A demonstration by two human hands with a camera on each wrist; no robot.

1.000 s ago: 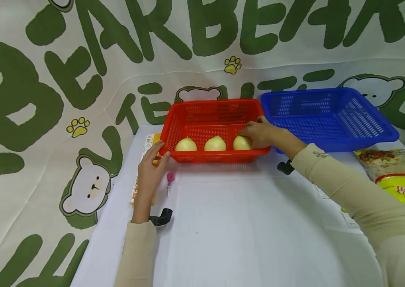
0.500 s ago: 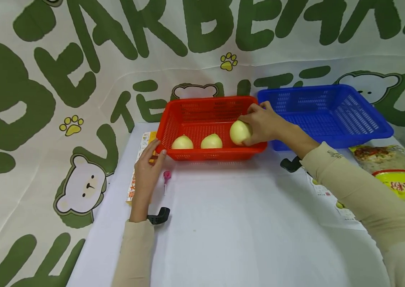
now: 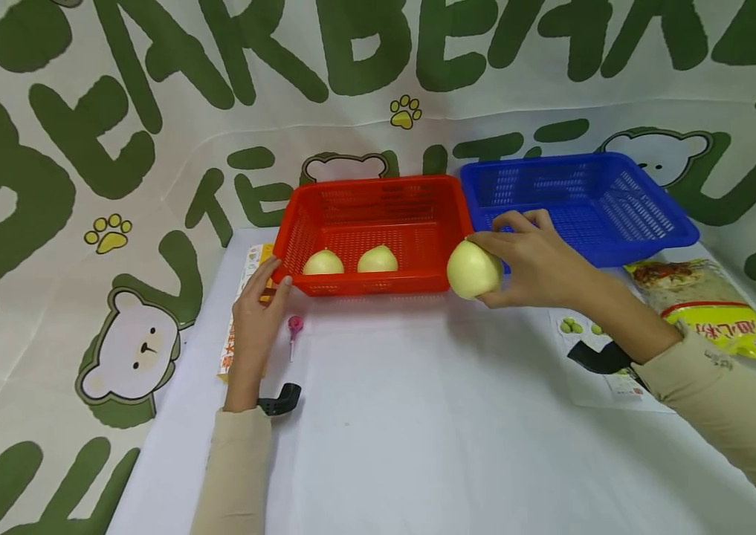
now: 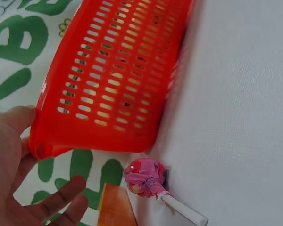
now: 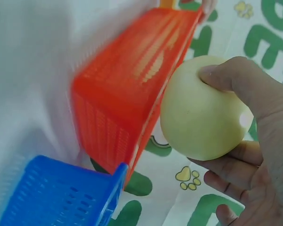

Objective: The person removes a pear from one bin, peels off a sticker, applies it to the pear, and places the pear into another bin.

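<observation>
Backdrop lettering "BEAR" in green (image 3: 378, 44), right hand (image 3: 538, 260) gripping pale yellow round onion (image 3: 473, 270), now lifted out beside red plastic mesh basket (image 3: 378, 223), left hand (image 3: 257, 312) relaxed, fingers touching basket's corner.

Two onions (image 3: 349, 261) in left basket (image 3: 444, 223), apparently touching its front wall.

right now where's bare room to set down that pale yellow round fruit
The blue plastic mesh basket holds nothing. The white tabletop in front of the red plastic mesh basket is bare between the two arms. The red basket's right half is free. It is crowded by the left hand, with the pink lollipop, and by the yellow noodle packet.
</observation>
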